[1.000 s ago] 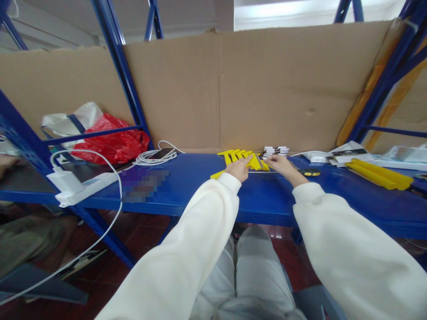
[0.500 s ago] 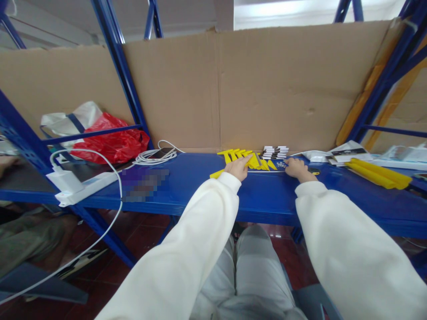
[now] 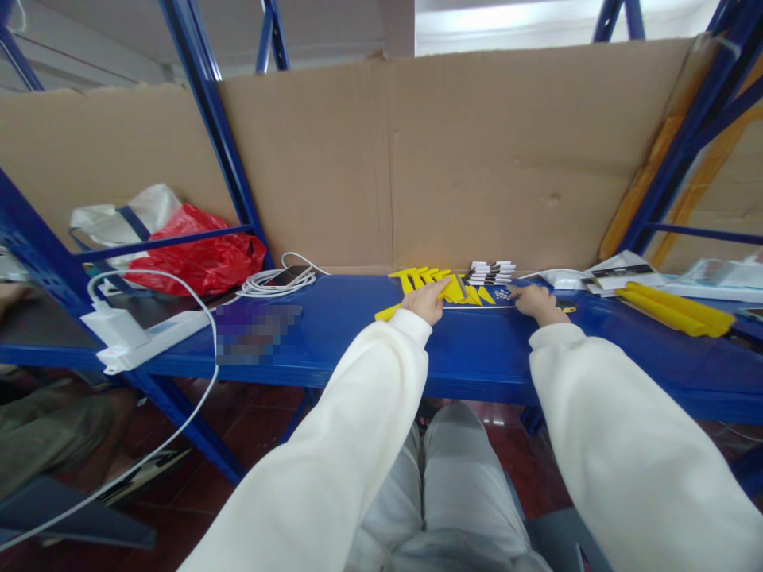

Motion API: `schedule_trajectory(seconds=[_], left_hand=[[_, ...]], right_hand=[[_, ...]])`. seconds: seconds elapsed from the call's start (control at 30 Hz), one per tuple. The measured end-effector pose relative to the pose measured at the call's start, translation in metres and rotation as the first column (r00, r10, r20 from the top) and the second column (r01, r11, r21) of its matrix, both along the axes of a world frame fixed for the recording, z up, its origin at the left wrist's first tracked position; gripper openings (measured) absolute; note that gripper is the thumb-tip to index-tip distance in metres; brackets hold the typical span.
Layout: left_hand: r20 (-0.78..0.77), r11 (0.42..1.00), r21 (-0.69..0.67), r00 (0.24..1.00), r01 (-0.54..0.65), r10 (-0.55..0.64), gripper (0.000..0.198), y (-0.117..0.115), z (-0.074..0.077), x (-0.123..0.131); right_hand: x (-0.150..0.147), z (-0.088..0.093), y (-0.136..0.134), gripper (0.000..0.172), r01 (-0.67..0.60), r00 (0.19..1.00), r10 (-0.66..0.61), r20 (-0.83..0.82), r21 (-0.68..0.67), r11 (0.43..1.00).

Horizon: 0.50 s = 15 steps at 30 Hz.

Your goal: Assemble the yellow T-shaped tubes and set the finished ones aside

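Several yellow pieces [image 3: 420, 275] lie in a row near the back of the blue table [image 3: 346, 318]. My left hand [image 3: 424, 302] rests at their front, its index finger stretched onto the yellow pieces; a long yellow strip [image 3: 387, 312] shows at its left. To the right, my right hand [image 3: 535, 303] is beside a group of small white parts [image 3: 502, 294], fingertips at their right edge; what lies between its fingers is too small to make out. Behind, between the hands, sits a stack of black-and-white pieces [image 3: 489, 272].
Far right are yellow rolls [image 3: 676, 310] and white packets [image 3: 623, 272]. At left lie a coiled white cable [image 3: 277, 284], a red bag [image 3: 199, 250] and a power strip [image 3: 160, 338]. A cardboard wall [image 3: 465, 159] stands behind; another person's leg [image 3: 53, 429] shows lower left.
My right hand has shifted very slightly to the right, its fingers a little changed in pose. My left hand looks the same, and the pieces have not visibly moved.
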<state>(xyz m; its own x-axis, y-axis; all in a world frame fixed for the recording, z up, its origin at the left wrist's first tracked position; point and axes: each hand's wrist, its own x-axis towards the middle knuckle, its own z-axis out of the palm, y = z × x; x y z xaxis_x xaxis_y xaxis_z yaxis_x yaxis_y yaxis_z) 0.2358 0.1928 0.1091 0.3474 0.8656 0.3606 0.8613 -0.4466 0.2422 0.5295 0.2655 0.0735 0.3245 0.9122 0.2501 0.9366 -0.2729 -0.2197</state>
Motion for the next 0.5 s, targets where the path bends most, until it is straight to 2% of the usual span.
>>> schedule_trajectory(seconds=[0.1, 0.27, 0.5], left_hand=[[0.002, 1.000, -0.002, 1.000, 0.004, -0.004, 0.071, 0.0001, -0.0005, 0.0002], [0.030, 1.000, 0.004, 0.999, 0.021, -0.021, 0.071, 0.0030, -0.0028, -0.0003], [0.053, 1.000, -0.007, 0.998, 0.030, -0.030, 0.071, 0.0027, -0.0020, -0.0006]], right_hand=[[0.0034, -0.0011, 0.0009, 0.035, 0.009, 1.000, -0.008, -0.024, 0.023, 1.000], [0.0052, -0.0012, -0.0007, 0.039, 0.010, 0.999, -0.007, -0.048, 0.070, 0.998], [-0.0015, 0.0058, -0.0084, 0.033, -0.023, 1.000, 0.024, -0.008, 0.032, 0.999]])
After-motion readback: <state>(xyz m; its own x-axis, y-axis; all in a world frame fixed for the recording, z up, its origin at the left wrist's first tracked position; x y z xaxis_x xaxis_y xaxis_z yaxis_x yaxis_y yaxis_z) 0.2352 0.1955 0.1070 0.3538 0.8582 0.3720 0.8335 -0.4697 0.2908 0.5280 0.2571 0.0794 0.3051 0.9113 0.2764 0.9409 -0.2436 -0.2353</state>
